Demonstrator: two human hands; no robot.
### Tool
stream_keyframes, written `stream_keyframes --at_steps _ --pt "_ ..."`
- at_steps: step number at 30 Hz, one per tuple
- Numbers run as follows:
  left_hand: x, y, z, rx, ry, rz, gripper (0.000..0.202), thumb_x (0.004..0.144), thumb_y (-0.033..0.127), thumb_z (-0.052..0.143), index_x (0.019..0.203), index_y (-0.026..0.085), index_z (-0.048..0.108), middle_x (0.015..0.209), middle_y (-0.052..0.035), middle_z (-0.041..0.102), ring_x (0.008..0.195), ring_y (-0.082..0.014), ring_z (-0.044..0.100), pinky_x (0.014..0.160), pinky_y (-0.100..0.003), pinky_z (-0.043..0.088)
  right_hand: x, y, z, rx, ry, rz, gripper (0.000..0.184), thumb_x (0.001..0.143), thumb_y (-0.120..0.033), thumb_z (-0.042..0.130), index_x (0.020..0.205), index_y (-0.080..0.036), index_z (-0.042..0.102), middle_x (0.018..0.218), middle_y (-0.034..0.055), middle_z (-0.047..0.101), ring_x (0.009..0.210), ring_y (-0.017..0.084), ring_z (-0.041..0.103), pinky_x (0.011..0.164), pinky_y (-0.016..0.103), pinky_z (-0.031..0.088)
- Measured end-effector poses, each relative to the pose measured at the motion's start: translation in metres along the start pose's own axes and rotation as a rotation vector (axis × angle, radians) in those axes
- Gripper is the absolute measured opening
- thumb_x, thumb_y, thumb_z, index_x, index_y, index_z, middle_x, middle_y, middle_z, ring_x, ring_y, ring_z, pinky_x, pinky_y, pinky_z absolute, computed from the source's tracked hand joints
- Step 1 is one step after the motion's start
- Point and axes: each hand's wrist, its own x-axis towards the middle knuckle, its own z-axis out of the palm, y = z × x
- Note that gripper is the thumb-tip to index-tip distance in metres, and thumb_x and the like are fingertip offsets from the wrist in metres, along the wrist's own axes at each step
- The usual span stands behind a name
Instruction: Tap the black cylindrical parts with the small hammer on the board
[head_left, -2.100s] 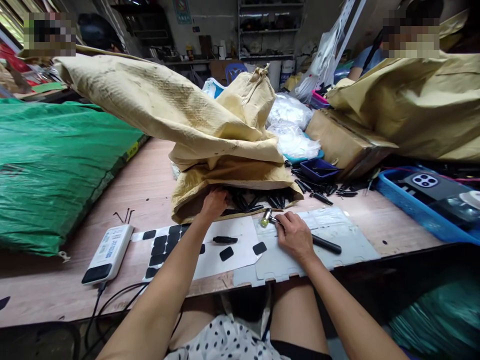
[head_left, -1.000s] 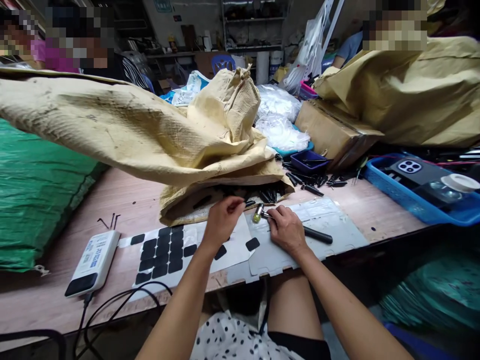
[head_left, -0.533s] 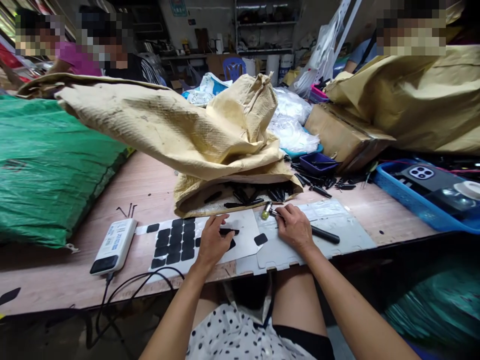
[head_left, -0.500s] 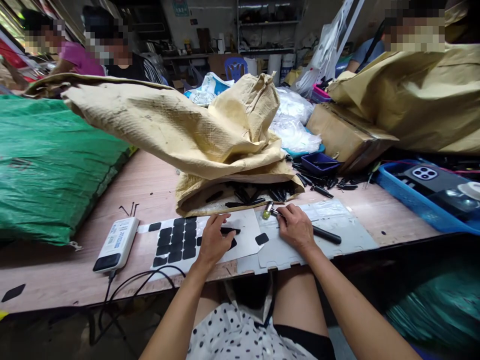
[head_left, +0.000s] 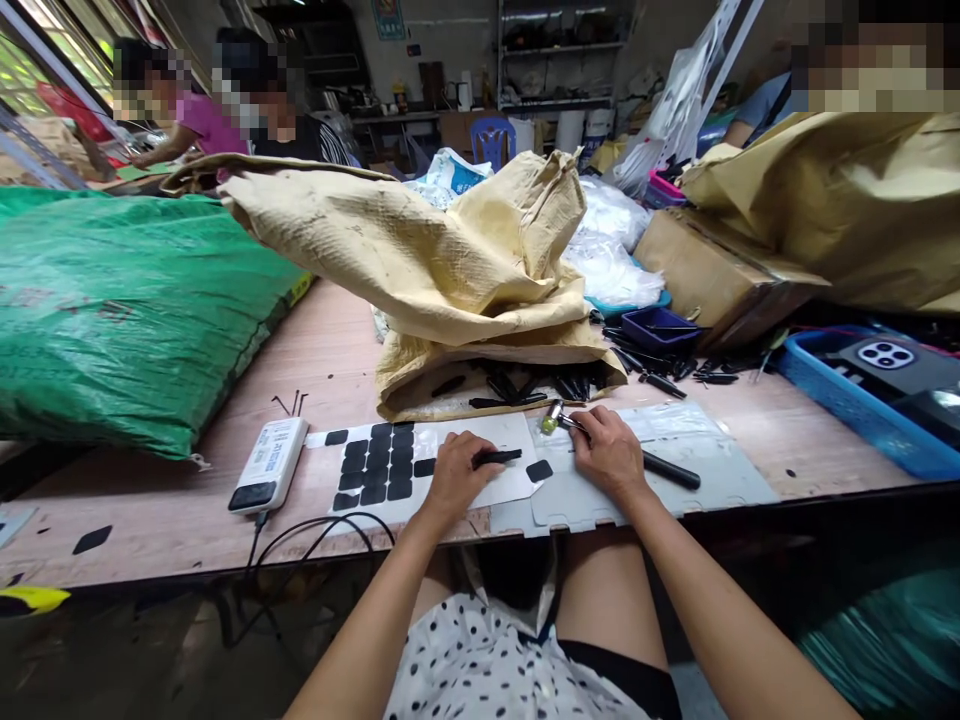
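My left hand point(head_left: 459, 478) is closed on a slim black plastic piece point(head_left: 498, 457), pinched between thumb and fingers over a white sheet point(head_left: 510, 430). My right hand point(head_left: 609, 450) grips a small hammer by its shaft; the hammer's head point(head_left: 552, 417), with a yellowish face, points left, and its black handle point(head_left: 673, 469) sticks out to the right under the hand. Between the hands lies a dark rounded square patch point(head_left: 538, 471). Rows of similar black patches point(head_left: 377, 465) cover the sheet's left part. A grey board point(head_left: 720, 470) lies beneath the hammer.
An open tan sack point(head_left: 465, 260) holding black pieces stands just beyond my hands. A white power bank point(head_left: 268, 465) with cables and a green sack point(head_left: 135, 320) are left. A blue tray point(head_left: 825, 410) with a phone is right. Co-workers sit across the table.
My left hand has closed its fingers on the black piece, which it was reaching over before. My right hand keeps its hold on the hammer. The view has shifted slightly left.
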Motion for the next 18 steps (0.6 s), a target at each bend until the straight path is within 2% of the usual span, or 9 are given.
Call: stream_keyframes --at_steps 3,6,9,14,18 --pt "-0.001 0.007 0.008 -0.003 -0.027 0.001 0.022 0.076 0.024 0.085 0.096 0.026 0.078 0.095 -0.0019 0.073 0.099 -0.0248 0.059 0.092 -0.041 0.043 -0.001 0.003 0.001 0.013 0.007 -0.009 0.021 0.096 -0.028 0.055 0.107 -0.022 0.071 0.095 0.0066 0.062 0.089 0.021 0.053 0.079 0.033 0.038" --pt "-0.001 0.006 0.009 -0.028 -0.037 0.008 0.029 0.071 0.02 0.087 0.098 0.025 0.076 0.096 -0.0014 0.074 0.098 -0.0242 0.06 0.093 -0.041 0.042 -0.001 0.006 0.001 0.039 0.007 -0.016 0.022 0.095 -0.027 0.055 0.109 -0.022 0.071 0.096 0.0069 0.064 0.09 0.022 0.055 0.079 0.033 0.04" --pt "-0.002 0.002 0.008 -0.037 -0.028 0.015 0.024 0.071 0.019 0.086 0.092 0.023 0.074 0.093 -0.0011 0.073 0.094 -0.0228 0.06 0.091 -0.039 0.042 0.001 0.003 -0.007 0.085 0.004 -0.021 0.023 0.097 -0.027 0.054 0.111 -0.023 0.072 0.098 0.0072 0.067 0.093 0.022 0.059 0.081 0.033 0.044" --pt "-0.001 0.001 0.008 -0.012 -0.037 0.011 0.019 0.074 0.023 0.085 0.091 0.024 0.077 0.092 -0.0015 0.074 0.094 -0.0236 0.059 0.09 -0.039 0.042 0.0 -0.031 -0.036 0.311 0.043 0.007 0.028 0.1 -0.031 0.053 0.119 -0.025 0.071 0.105 0.0081 0.071 0.099 0.023 0.066 0.089 0.036 0.051" --pt "-0.001 0.001 0.008 -0.016 -0.05 0.004 0.02 0.073 0.025 0.086 0.092 0.024 0.079 0.091 -0.0015 0.074 0.095 -0.0237 0.06 0.088 -0.038 0.041 -0.014 -0.065 -0.045 0.484 -0.04 -0.028 0.027 0.1 -0.029 0.052 0.118 -0.026 0.071 0.103 0.0068 0.074 0.095 0.02 0.069 0.086 0.033 0.055"
